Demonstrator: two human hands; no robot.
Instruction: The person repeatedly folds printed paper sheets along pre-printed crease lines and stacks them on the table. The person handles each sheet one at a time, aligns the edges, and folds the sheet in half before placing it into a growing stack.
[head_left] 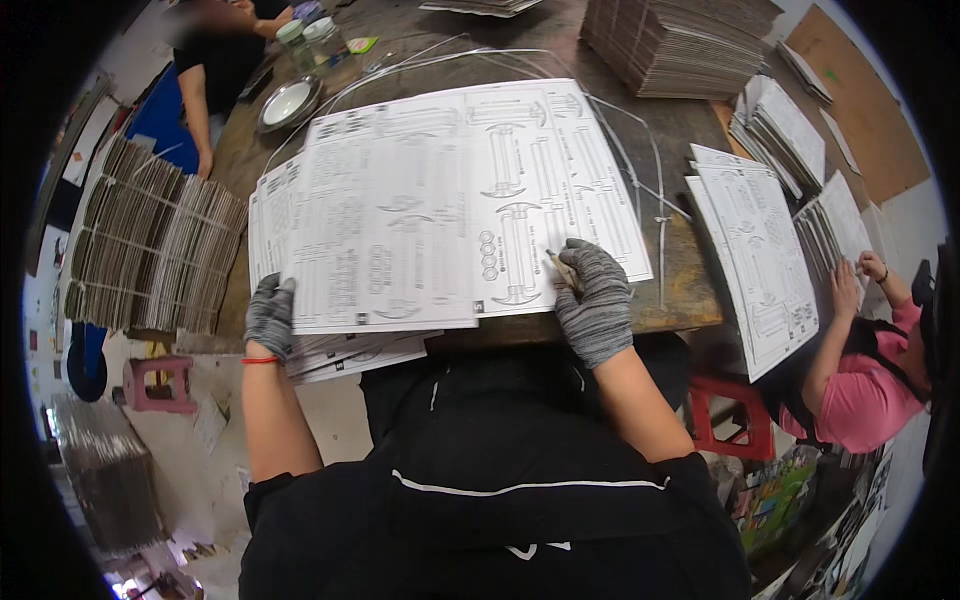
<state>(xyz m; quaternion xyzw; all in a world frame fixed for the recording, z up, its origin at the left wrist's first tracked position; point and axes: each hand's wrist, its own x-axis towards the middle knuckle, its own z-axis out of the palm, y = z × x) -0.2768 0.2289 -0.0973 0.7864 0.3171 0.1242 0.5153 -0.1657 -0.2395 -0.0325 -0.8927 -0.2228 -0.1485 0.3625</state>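
I see a big brown wooden table (690,300) with a wide white printed sheet (440,200) lying flat on top of a pile of more sheets, right in front of me. The sheet reaches from my left hand to my right hand, so it lies between and under both. Tall stacks of cardboard (150,250) stand to the left, and another cardboard pile (680,40) sits at the far right of the table. A person in a pink shirt (870,390) sits at the right beside a second pile of printed sheets (755,260). My right hand (595,300), in a grey glove, presses flat on the near right edge of the sheet, and its fingers are curled around a small thin stick-like tool (562,268) that touches the paper. My left hand (270,315), also in a grey glove, rests on the near left corner of the pile with its fingers together, pressing down and not wrapped around anything. A small round metal dish (288,102) sits far back on the left.
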